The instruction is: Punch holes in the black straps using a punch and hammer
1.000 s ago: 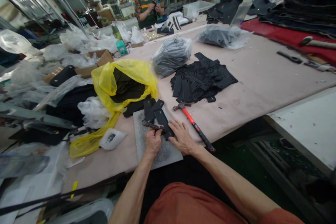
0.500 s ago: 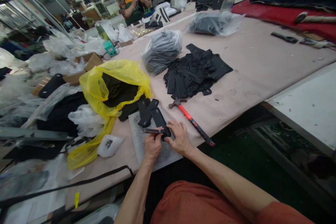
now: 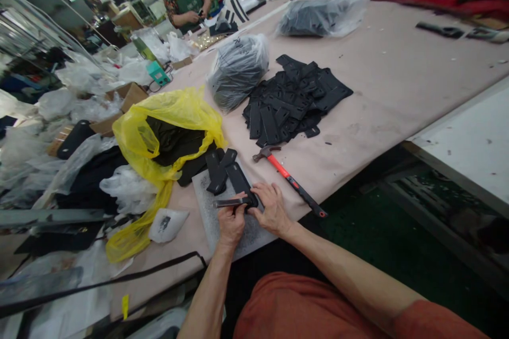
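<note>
The left hand (image 3: 230,226) is closed, thumb and fingers around a metal tool (image 3: 227,203), at the near end of a black strip (image 3: 237,178). The right hand (image 3: 273,211) is half open, fingers resting at the strip's right edge, without visible grip. The strip lies on a speckled board (image 3: 209,218) at the near edge of the bench (image 3: 389,63). For good work, the right hand should probably press the strip flat, while the left sets the tool exactly. The hammer (image 3: 290,178) lies right of the board.
</note>
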Motion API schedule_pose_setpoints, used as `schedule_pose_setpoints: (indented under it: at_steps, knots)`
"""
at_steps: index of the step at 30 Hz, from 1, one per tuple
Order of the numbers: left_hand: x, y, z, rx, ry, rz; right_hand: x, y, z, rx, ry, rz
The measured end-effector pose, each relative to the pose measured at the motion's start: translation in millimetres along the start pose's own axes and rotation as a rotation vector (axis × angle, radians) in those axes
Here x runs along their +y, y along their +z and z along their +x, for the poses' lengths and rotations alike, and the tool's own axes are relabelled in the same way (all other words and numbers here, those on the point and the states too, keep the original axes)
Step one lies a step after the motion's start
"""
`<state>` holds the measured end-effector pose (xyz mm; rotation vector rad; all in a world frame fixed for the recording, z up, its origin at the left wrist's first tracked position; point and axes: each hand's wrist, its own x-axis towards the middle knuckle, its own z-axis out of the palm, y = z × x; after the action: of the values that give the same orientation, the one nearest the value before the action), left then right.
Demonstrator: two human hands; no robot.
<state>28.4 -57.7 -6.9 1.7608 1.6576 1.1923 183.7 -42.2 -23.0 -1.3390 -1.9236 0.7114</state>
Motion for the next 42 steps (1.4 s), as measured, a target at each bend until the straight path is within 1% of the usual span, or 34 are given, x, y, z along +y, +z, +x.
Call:
schedule_pose_setpoints:
  at_steps: [10, 13, 15, 17, 19, 21, 23, 25, 26, 27, 28, 30, 31, 32, 33, 34, 35, 36, 37, 38, 39, 40, 41, 42]
  knots:
    - [-1.6, 8.7, -2.5, 0.017, 0.102, 0.216, -0.4, -0.7, 0.7, -0.012, 0.008, 0.014]
    - [-3.4, 10.0, -2.8, 0.002, 0.121, 0.254, -0.8, -5.5, 1.9, -0.048, -0.005, 0.003]
    - [-4.1, 11.0, -3.0, -0.006, 0.127, 0.268, 1.3, -16.7, 4.6, -0.089, -0.034, -0.019]
    - [-4.1, 12.3, -3.2, -0.007, 0.119, 0.275, 7.4, -35.0, 8.7, -0.086, -0.038, -0.079]
    - [-3.6, 13.5, -3.4, -0.004, 0.102, 0.270, 17.6, -57.4, 13.5, -0.032, 0.024, -0.195]
    - [-3.0, 14.5, -3.6, -0.010, 0.085, 0.258, 29.9, -78.1, 18.4, -0.007, 0.127, -0.349]
    - [-2.5, 15.2, -3.7, -0.024, 0.066, 0.255, 40.3, -92.2, 23.3, -0.062, 0.206, -0.483]
    - [-1.7, 15.6, -3.5, -0.043, 0.050, 0.277, 45.5, -97.6, 28.7, -0.164, 0.252, -0.539]
    - [-1.0, 15.7, -3.3, -0.049, 0.044, 0.296, 45.8, -97.6, 31.8, -0.207, 0.281, -0.521]
    - [0.0, 15.6, -3.1, -0.054, 0.040, 0.317, 44.7, -96.4, 35.1, -0.242, 0.335, -0.456]
    - [1.2, 15.4, -2.9, -0.061, 0.039, 0.337, 42.5, -94.6, 38.6, -0.274, 0.433, -0.323]
    - [4.0, 14.8, -2.6, -0.076, 0.037, 0.365, 36.0, -90.8, 45.6, -0.358, 0.685, 0.066]
    - [5.4, 14.3, -2.5, -0.082, 0.036, 0.373, 32.1, -89.9, 48.7, -0.406, 0.786, 0.254]
    - [6.7, 13.8, -2.6, -0.088, 0.034, 0.376, 27.6, -90.3, 51.4, -0.450, 0.855, 0.397]
    - [7.7, 13.4, -2.8, -0.090, 0.031, 0.377, 22.3, -92.6, 53.9, -0.486, 0.887, 0.480]
    - [8.3, 13.0, -3.1, -0.088, 0.024, 0.376, 15.5, -97.2, 56.0, -0.507, 0.891, 0.506]
    - [8.7, 12.8, -3.4, -0.086, 0.015, 0.375, 6.9, -104.6, 58.0, -0.498, 0.873, 0.501]
    - [8.8, 12.7, -3.8, -0.086, 0.003, 0.376, -4.2, -114.9, 59.7, -0.457, 0.841, 0.501]
    - [8.9, 12.7, -4.1, -0.086, -0.008, 0.378, -17.7, -127.9, 61.2, -0.391, 0.773, 0.500]
    - [9.0, 12.6, -4.4, -0.088, -0.017, 0.379, -33.3, -143.0, 62.2, -0.301, 0.665, 0.489]
    - [9.3, 12.6, -4.6, -0.090, -0.020, 0.381, -50.2, -158.9, 62.6, -0.186, 0.520, 0.466]
    - [9.9, 12.4, -4.6, -0.094, -0.020, 0.384, -66.9, -174.4, 61.9, -0.072, 0.345, 0.431]
    - [10.7, 12.1, -4.4, -0.098, -0.019, 0.388, -82.0, -188.0, 59.9, 0.058, 0.194, 0.370]
    - [11.8, 11.8, -4.2, -0.101, -0.020, 0.392, -94.1, -198.6, 56.2, 0.185, 0.077, 0.301]
